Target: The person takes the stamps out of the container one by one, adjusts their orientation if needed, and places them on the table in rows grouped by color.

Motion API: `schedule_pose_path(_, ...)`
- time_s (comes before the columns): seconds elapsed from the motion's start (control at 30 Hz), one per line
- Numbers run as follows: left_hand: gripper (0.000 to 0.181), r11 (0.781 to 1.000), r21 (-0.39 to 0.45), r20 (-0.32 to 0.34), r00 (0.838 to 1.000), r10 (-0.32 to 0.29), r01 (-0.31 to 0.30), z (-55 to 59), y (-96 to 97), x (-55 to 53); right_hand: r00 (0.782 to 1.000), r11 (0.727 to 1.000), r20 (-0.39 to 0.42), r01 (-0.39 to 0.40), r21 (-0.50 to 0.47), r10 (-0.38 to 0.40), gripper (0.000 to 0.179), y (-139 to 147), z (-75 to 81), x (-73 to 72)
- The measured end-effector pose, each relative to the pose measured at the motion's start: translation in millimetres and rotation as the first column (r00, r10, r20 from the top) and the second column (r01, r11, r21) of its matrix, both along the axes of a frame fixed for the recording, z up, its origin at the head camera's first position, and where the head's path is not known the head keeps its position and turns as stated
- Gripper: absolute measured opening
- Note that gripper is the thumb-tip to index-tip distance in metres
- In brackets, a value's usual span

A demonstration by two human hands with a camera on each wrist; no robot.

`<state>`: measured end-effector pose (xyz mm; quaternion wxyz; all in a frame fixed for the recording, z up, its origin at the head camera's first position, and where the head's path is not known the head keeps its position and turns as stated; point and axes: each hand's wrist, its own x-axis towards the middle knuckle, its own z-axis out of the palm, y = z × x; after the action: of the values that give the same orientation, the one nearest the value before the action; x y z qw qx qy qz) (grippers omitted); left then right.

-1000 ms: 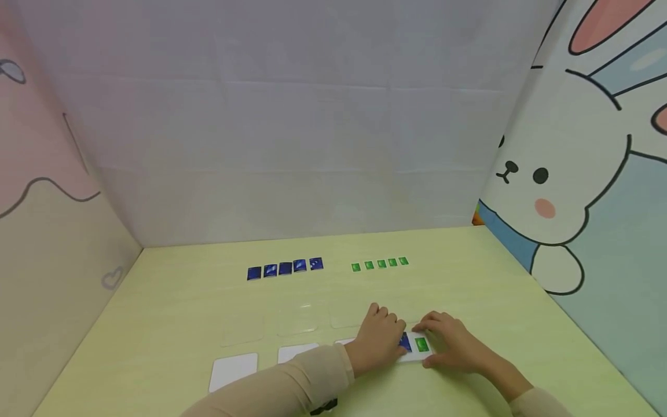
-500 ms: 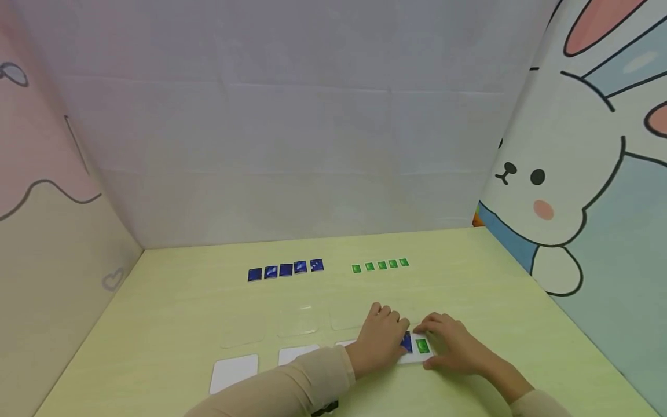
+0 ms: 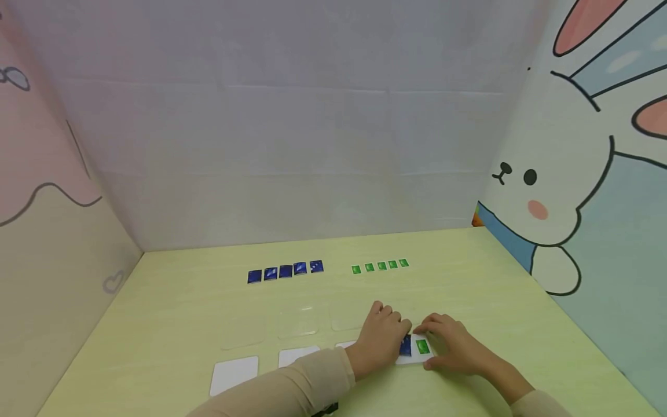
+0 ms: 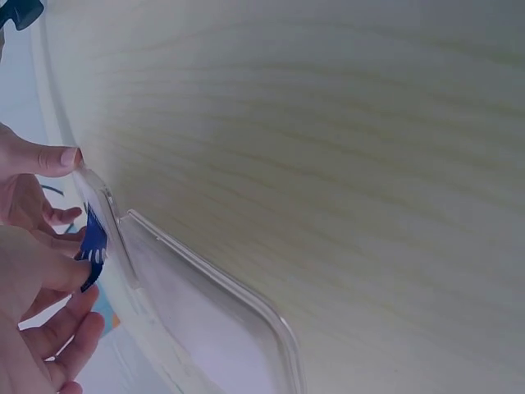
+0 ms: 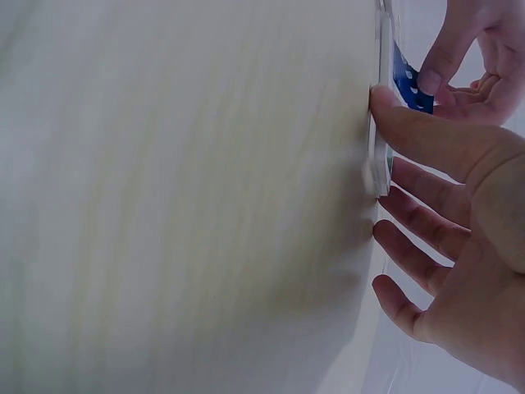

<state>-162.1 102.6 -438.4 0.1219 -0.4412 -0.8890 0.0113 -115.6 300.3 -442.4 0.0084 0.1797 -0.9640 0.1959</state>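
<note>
My left hand (image 3: 379, 337) pinches a dark blue sticker-like square (image 3: 406, 346) between thumb and finger; its free edge bends upward in the left wrist view. Under it lies a flat white square case (image 3: 414, 359), which has a small green square (image 3: 422, 346) on its right side. My right hand (image 3: 452, 343) holds that case by its right end, thumb on the near edge and fingers at the far edge. In the right wrist view, the right thumb (image 5: 402, 115) presses the case's side. The left hand hides the case's left part in the head view.
More white square cases (image 3: 234, 373) lie in a row to the left, partly behind the left sleeve (image 3: 307, 379). Clear square lids (image 3: 298, 322) lie beyond them. Farther back are rows of blue squares (image 3: 285, 271) and green squares (image 3: 382, 266). Printed walls surround the table.
The left hand has shifted slightly right, and the blue square now sits straighter and a little lower on the white case. The right hand keeps its hold. The head view has turned slightly.
</note>
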Motion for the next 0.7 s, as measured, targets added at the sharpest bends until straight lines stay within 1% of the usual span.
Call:
schedule_pose_path(0.1, 0.018, 1.0, 0.022, -0.021, 1.0, -0.013, 0.013, 0.6, -1.1, -0.4, 1.0, 1.0, -0.001, -0.004, -0.002, 0.004, 0.052, -0.3, 0.5, 0.2)
schedule_pose_path(0.27, 0.018, 0.998, 0.036, -0.015, 0.999, -0.044, 0.044, 2.9, -3.3, 0.2, 1.0, 1.0, -0.005, -0.003, 0.009, 0.003, 0.051, -0.2, 1.2, 0.7)
schedule_pose_path(0.33, 0.018, 0.998, 0.032, -0.03, 0.998, -0.051, 0.052, 3.7, -4.4, 0.7, 1.0, 1.0, -0.005, -0.002, 0.013, 0.002, 0.051, -0.2, 1.4, 0.6)
schedule_pose_path(0.5, 0.017, 0.998, 0.02, -0.096, 0.993, -0.064, 0.066, 3.4, -7.6, 2.3, 1.0, 1.0, 0.005, -0.005, 0.006, 0.005, 0.051, -0.4, 1.8, 0.8)
schedule_pose_path(0.57, 0.017, 0.997, 0.022, -0.107, 0.992, -0.069, 0.072, 2.5, -8.4, 2.7, 1.0, 1.0, 0.005, -0.007, 0.009, 0.007, 0.051, -0.6, 2.0, 0.9)
schedule_pose_path(0.7, 0.019, 0.997, 0.027, -0.107, 0.992, -0.072, 0.076, 1.7, -8.8, 2.1, 1.0, 1.0, 0.0, -0.013, 0.023, 0.013, 0.051, -1.1, 3.2, 0.4)
